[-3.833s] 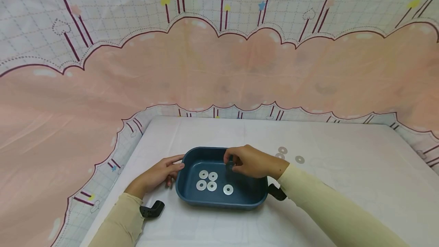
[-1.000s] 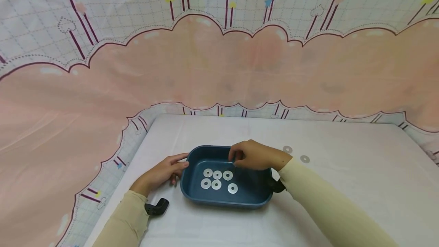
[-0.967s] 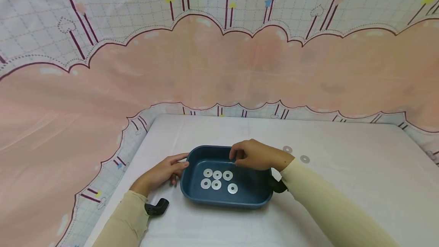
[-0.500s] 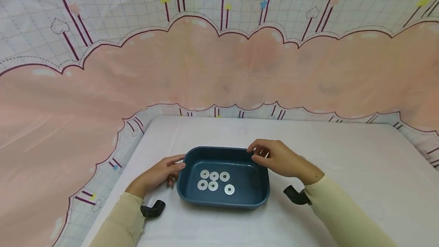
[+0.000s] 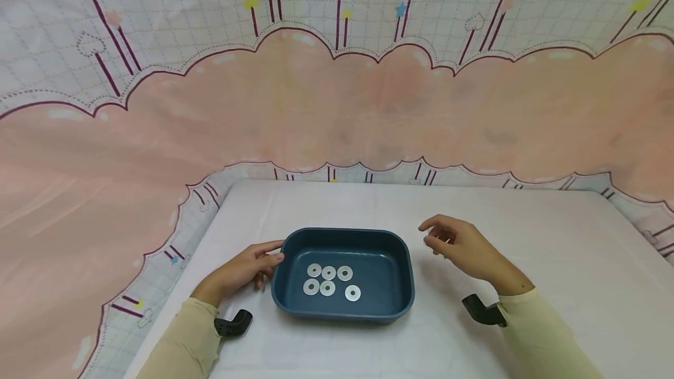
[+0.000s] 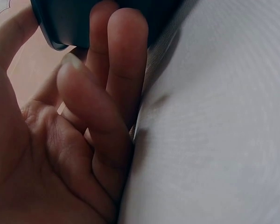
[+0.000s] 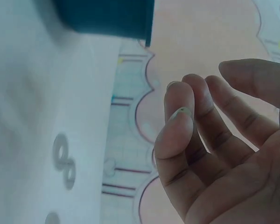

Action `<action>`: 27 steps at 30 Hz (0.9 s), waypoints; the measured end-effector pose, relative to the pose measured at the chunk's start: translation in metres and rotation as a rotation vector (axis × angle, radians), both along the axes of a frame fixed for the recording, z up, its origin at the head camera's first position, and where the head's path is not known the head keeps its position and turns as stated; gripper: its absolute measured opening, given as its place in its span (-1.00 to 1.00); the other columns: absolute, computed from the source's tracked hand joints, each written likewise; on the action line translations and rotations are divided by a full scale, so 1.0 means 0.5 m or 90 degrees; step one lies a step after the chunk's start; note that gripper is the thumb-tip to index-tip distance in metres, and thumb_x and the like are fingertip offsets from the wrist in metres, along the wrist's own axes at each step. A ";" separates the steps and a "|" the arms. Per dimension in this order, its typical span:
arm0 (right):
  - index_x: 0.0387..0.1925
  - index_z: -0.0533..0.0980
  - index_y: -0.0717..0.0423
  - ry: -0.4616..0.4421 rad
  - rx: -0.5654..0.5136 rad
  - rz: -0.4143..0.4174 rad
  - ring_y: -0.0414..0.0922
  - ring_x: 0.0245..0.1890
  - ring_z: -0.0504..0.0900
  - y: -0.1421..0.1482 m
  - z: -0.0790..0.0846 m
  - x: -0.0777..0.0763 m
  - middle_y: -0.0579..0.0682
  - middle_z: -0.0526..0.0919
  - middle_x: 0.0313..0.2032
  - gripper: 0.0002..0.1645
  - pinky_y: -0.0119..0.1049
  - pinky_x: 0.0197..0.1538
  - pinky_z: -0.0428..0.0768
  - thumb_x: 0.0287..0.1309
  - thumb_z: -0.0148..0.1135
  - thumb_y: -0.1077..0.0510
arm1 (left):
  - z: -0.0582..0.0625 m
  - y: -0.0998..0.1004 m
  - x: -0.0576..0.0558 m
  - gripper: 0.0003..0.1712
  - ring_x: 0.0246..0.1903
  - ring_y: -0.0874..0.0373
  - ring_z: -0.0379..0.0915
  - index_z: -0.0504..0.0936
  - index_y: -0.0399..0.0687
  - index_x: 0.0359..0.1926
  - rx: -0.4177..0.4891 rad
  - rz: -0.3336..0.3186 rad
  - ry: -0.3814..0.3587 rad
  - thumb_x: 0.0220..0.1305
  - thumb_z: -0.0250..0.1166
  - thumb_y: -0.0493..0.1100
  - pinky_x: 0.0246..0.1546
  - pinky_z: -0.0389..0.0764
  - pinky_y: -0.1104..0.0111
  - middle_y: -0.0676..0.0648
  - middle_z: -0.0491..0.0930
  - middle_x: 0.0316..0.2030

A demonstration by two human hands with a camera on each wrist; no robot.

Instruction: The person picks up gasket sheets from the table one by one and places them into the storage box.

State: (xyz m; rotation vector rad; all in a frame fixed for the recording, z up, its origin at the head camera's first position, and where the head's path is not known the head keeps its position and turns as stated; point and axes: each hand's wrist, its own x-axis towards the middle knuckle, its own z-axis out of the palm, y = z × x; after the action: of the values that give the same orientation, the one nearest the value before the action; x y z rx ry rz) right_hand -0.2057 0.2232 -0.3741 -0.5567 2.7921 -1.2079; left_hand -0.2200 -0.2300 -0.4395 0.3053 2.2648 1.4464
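A dark blue rectangular tray (image 5: 379, 309) stands on the white table, with several flat metal washers (image 5: 344, 273) in two rows on its floor. My left hand (image 5: 237, 274) rests at the tray's left end, thumb and index finger touching the rim; its other fingers bend loosely below, near the outer wall in the left wrist view. To the right of the tray, my right hand (image 5: 463, 250) hovers over the table with loosely bent fingers and nothing between them. More washers (image 7: 60, 151) lie on the table in the right wrist view, hidden behind that hand in the head view.
The white tabletop (image 5: 568, 238) extends far to the right of the tray. A pink and white patterned cloth (image 5: 337, 110) hangs behind the table and runs down its left side. Black wrist cameras (image 5: 234, 323) stick out below both hands.
My right hand has left the tray and moved right over the table. The row at the back of the tray has one more washer than 3.8 s ago. My left hand stays at the rim.
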 end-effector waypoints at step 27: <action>0.09 0.50 0.25 -0.050 0.120 -0.166 -0.03 -0.33 0.55 0.109 -0.079 -0.033 0.23 0.61 -0.21 -0.60 -0.26 -0.37 0.50 0.36 0.20 0.07 | -0.013 0.000 -0.004 -0.21 -0.43 0.12 0.47 0.22 -0.17 0.50 -0.025 0.013 0.005 0.44 0.18 0.14 -0.46 0.53 0.36 -0.07 0.65 -0.32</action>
State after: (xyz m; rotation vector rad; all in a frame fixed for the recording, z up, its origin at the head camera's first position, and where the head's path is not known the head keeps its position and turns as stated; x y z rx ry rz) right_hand -0.2222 0.2779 -0.4135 -0.1327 2.9338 -0.9591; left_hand -0.2219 -0.2299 -0.4458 0.2778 2.3056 1.4112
